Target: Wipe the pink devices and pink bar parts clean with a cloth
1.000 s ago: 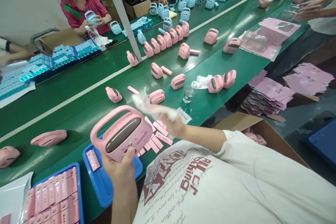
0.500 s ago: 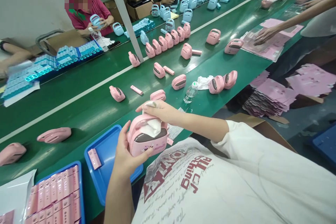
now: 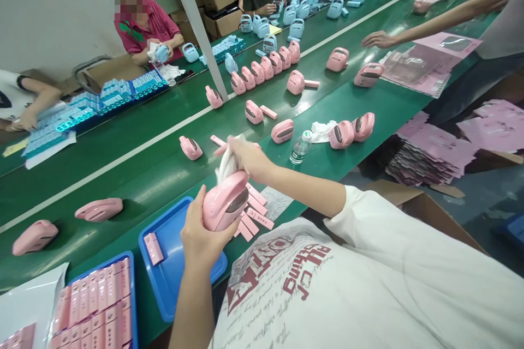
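Note:
My left hand [image 3: 207, 234] is closed around a pink plastic case with a handle and a dark oval window [image 3: 223, 207], holding it tilted above the bench. In my right hand [image 3: 251, 158] is a white cloth [image 3: 229, 163], bunched up and slightly blurred, at the top of the case near its handle. Beneath the case lie several small pink rectangular bars [image 3: 257, 212]. A blue tray [image 3: 164, 294] with one pink bar [image 3: 153, 248] in it sits left of my left hand.
Pink cases [image 3: 282, 131] stand along the green conveyor [image 3: 155, 174]. A water bottle [image 3: 301, 147] is right of my hands. Another tray [image 3: 133, 294] holds rows of pink bars. Co-workers sit across; a co-worker's arm [image 3: 442, 19] reaches in from the right.
The pink case has been turned so its window faces right, and the white cloth has moved from its front to its top. My right hand has lifted slightly; more pink bars show beneath.

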Tool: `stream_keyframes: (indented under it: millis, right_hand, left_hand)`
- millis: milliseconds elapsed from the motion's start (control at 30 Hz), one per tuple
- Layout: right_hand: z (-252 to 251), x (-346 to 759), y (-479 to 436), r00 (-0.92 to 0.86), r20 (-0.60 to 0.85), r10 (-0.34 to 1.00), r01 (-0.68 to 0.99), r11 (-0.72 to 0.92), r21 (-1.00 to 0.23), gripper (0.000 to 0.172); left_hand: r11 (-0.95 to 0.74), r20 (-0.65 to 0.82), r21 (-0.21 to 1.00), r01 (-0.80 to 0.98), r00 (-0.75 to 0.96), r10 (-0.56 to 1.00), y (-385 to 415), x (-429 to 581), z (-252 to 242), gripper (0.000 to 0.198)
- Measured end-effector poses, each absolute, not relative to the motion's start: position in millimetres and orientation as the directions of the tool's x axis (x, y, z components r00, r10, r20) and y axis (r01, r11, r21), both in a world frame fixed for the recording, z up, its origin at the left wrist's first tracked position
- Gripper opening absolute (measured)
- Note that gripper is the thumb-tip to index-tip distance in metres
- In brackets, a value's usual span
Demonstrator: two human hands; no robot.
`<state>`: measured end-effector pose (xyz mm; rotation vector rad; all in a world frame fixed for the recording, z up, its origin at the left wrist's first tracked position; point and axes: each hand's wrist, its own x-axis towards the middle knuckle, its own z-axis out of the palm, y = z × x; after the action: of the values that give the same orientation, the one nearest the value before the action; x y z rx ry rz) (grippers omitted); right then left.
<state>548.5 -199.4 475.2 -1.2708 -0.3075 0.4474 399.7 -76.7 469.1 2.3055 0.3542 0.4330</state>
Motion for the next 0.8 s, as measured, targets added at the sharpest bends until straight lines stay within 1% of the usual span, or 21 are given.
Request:
stream_keyframes:
  millis: [33,67,100,133,167,200,233,267,300,333,367,433,533,600,633,700,733,800]
  right_hand:
    - [472,556,-200,0.908,-0.072,0.413,-0.217,0.315,-0.924,0.059]
    - [468,561,-201,0.935,-0.109,0.337,-0.244,0.389,-0.888,0.062]
    - [465,562,-201,0.95,-0.11,0.291,-0.234,0.434,-0.87,0.063]
    - [463,559,-201,0.958,-0.063,0.281,-0.188,0.446,-0.875,0.062]
    - [461,553,-201,0.953,0.036,0.3,-0.101,0.428,-0.898,0.062]
    - [459,545,-201,0.923,0.172,0.343,0.03,0.382,-0.924,0.062]
    - [457,535,-201,0.861,0.314,0.401,0.189,0.322,-0.928,0.062]
    - [455,526,-201,0.774,0.437,0.458,0.353,0.261,-0.899,0.063]
    - [453,517,-200,0.684,0.528,0.504,0.498,0.206,-0.842,0.064]
    - [449,509,-199,0.613,0.587,0.529,0.607,0.159,-0.778,0.065]
    - [444,503,-198,0.57,0.622,0.537,0.679,0.119,-0.725,0.066]
    - [430,493,-195,0.564,0.647,0.513,0.742,0.03,-0.67,0.065]
    - [402,481,-188,0.599,0.646,0.474,0.781,-0.166,-0.602,0.06]
    - [386,476,-185,0.511,0.656,0.556,0.853,-0.234,-0.467,0.053]
    - [381,475,-184,0.429,0.66,0.617,0.899,-0.221,-0.378,0.049]
    - [377,478,-186,0.231,0.667,0.708,0.971,-0.124,-0.205,0.042]
    - [377,482,-188,0.131,0.674,0.727,0.99,-0.059,-0.13,0.041]
    - [377,493,-193,-0.043,0.688,0.724,0.998,0.067,-0.008,0.041]
  left_hand:
    - [-0.567,0.139,0.809,0.155,0.887,0.441,-77,400,466,0.084]
    - [-0.428,0.068,0.887,0.176,0.866,0.496,-78,401,463,0.078]
    - [-0.273,-0.001,0.946,0.172,0.847,0.531,-79,402,460,0.072]
    - [-0.119,-0.057,0.982,0.145,0.835,0.547,-80,404,457,0.066]
    - [0.023,-0.102,0.994,0.107,0.829,0.55,-80,406,454,0.06]
    - [0.152,-0.141,0.986,0.068,0.829,0.541,-81,409,453,0.056]
    - [0.266,-0.182,0.963,0.044,0.834,0.521,-82,412,452,0.053]
    - [0.367,-0.233,0.929,0.04,0.836,0.497,-82,415,452,0.05]
    - [0.457,-0.298,0.887,0.058,0.83,0.472,-82,418,453,0.047]
    - [0.538,-0.369,0.839,0.085,0.815,0.447,-82,420,454,0.044]
    - [0.611,-0.44,0.784,0.111,0.793,0.421,-82,422,456,0.04]
    - [0.739,-0.548,0.658,0.143,0.764,0.341,-83,426,461,0.036]
    - [0.872,-0.593,0.469,0.139,0.781,0.194,-86,431,467,0.042]
    - [0.921,-0.623,0.369,0.127,0.769,0.143,-86,433,469,0.049]
    - [0.938,-0.645,0.321,0.132,0.755,0.114,-85,434,468,0.052]
    - [0.958,-0.668,0.226,0.176,0.744,0.021,-81,434,463,0.058]
    - [0.96,-0.654,0.194,0.2,0.756,-0.025,-79,432,459,0.058]
    - [0.96,-0.566,0.184,0.211,0.821,-0.072,-75,427,448,0.05]
